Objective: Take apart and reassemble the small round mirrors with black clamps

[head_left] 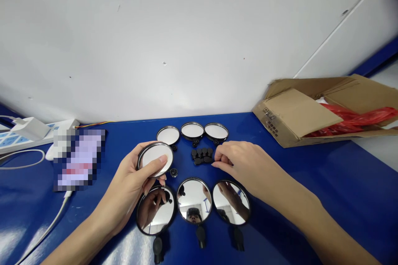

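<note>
My left hand [137, 176] grips a round mirror [155, 159] with a black rim, thumb across its glass. A small black ball-joint piece [173, 172] sticks out from that mirror's lower right edge. Over the right end of a cluster of small black plastic caps [202, 155], my right hand [236, 159] has its thumb and fingers curled together. Whatever is between those fingertips is hidden. Nearest me lie three round mirrors with black stems: a left one [155, 211], a middle one [194, 201] and a right one [231, 203].
Behind the caps, three more round mirrors [192, 131] lie in a row on the blue table [124, 140]. An open cardboard box [280, 122] with red plastic bags [351, 118] stands right. Left are a pixelated phone [82, 157], a white cable [57, 217] and a power strip [64, 125].
</note>
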`<state>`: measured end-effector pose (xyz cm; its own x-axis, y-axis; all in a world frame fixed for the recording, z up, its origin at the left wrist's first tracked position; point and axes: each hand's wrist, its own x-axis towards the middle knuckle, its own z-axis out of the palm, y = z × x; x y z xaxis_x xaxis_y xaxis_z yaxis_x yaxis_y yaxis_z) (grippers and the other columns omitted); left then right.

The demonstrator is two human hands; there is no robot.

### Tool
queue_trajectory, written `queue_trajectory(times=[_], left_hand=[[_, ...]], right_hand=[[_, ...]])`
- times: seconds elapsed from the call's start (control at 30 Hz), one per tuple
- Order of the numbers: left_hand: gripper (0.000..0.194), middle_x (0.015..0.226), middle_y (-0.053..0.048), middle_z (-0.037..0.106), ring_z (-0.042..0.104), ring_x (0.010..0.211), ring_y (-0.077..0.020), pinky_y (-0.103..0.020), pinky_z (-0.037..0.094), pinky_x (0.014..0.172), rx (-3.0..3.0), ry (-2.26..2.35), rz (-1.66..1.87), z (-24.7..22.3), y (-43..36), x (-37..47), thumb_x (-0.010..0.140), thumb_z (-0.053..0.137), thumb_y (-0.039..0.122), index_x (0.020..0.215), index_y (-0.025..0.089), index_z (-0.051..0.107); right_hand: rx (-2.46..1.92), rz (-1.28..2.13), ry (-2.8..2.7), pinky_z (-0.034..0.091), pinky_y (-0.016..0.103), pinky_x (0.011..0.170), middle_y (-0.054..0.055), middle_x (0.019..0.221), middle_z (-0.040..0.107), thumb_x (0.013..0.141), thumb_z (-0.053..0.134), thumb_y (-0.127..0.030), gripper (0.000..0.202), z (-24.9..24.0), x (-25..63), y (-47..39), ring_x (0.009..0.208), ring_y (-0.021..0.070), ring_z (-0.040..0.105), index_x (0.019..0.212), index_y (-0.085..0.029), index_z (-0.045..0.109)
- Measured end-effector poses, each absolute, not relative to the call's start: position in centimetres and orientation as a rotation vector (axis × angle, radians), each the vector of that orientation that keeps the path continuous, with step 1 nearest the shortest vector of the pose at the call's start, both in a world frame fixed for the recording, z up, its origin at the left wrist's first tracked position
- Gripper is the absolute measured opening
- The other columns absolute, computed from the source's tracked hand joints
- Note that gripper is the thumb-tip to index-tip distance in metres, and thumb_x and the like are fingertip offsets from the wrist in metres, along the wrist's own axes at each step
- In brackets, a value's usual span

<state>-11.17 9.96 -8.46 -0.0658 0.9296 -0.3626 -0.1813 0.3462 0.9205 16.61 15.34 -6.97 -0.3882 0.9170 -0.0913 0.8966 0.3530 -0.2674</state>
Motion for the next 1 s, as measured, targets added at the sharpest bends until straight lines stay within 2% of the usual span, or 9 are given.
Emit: queue_trajectory(times=[0.13, 0.23, 0.33, 0.5, 0.67, 0.83, 1.0], left_hand=[[0.058, 0.079, 0.000, 0.069, 0.061, 0.064, -0.0139, -0.026, 0.061, 0.062, 0.748, 1.225, 1.063, -8.4, 9.8, -11.2, 0.088, 0.095, 0.048, 0.136, 0.025, 0.072], [0.073, 0.066, 0.001, 0.066, 0.062, 0.058, -0.0199, -0.035, 0.064, 0.058, 0.774, 1.164, 1.002, -8.5, 9.8, -11.1, 0.091, 0.091, 0.049, 0.154, 0.026, 0.062], [0.083, 0.067, 0.000, 0.069, 0.067, 0.059, -0.0227, -0.039, 0.066, 0.060, 0.819, 1.129, 0.973, -8.8, 9.7, -10.9, 0.093, 0.090, 0.049, 0.164, 0.028, 0.053], [0.088, 0.064, 0.001, 0.071, 0.072, 0.061, -0.0222, -0.034, 0.064, 0.065, 0.919, 1.120, 0.924, -9.1, 9.7, -11.2, 0.097, 0.088, 0.051, 0.170, 0.030, 0.046], [0.094, 0.063, 0.000, 0.072, 0.076, 0.064, -0.0227, -0.032, 0.064, 0.068, 0.910, 1.102, 0.903, -9.0, 9.8, -11.2, 0.097, 0.088, 0.051, 0.175, 0.027, 0.041], [0.098, 0.064, -0.001, 0.073, 0.074, 0.063, -0.0208, -0.031, 0.064, 0.069, 0.888, 1.082, 0.902, -9.0, 10.1, -11.1, 0.097, 0.089, 0.049, 0.177, 0.027, 0.037], [0.101, 0.065, 0.000, 0.071, 0.072, 0.063, -0.0223, -0.037, 0.066, 0.070, 0.851, 1.109, 0.934, -8.9, 9.6, -11.1, 0.093, 0.091, 0.049, 0.176, 0.029, 0.038]], right_hand=[[-1.618, 0.492, -2.423, 0.041, 0.033, 0.063, -0.003, 0.080, 0.074, 0.103, 0.079, -0.025, 0.019, -6.6, 16.9, 15.4, 0.073, 0.0185, 0.066, 0.085, -0.025, 0.073], [-1.400, 0.662, -2.357, 0.048, 0.031, 0.070, -0.004, 0.087, 0.075, 0.103, 0.082, -0.030, 0.009, -6.6, 16.5, 15.0, 0.080, 0.0174, 0.069, 0.099, -0.027, 0.075], [-1.184, 0.758, -2.338, 0.051, 0.029, 0.076, -0.003, 0.097, 0.075, 0.102, 0.086, -0.032, 0.017, -6.9, 15.6, 14.2, 0.087, 0.0160, 0.069, 0.113, -0.028, 0.074], [-0.963, 0.587, -2.350, 0.048, 0.028, 0.071, -0.002, 0.096, 0.071, 0.103, 0.083, -0.023, 0.014, -8.1, 14.1, 13.3, 0.083, 0.0149, 0.066, 0.107, -0.023, 0.070], [-0.822, 0.437, -2.413, 0.049, 0.030, 0.071, 0.001, 0.103, 0.073, 0.106, 0.079, -0.022, 0.020, -9.1, 13.5, 12.9, 0.086, 0.0174, 0.069, 0.122, -0.020, 0.068], [-0.722, 0.398, -2.401, 0.047, 0.029, 0.069, 0.001, 0.095, 0.072, 0.113, 0.068, -0.025, 0.006, -9.5, 13.3, 12.6, 0.082, 0.0164, 0.068, 0.116, -0.020, 0.071], [-0.571, 0.406, -2.249, 0.054, 0.027, 0.073, 0.002, 0.092, 0.075, 0.110, 0.073, -0.016, 0.002, -10.0, 12.6, 12.4, 0.081, 0.0150, 0.069, 0.111, -0.015, 0.073]])
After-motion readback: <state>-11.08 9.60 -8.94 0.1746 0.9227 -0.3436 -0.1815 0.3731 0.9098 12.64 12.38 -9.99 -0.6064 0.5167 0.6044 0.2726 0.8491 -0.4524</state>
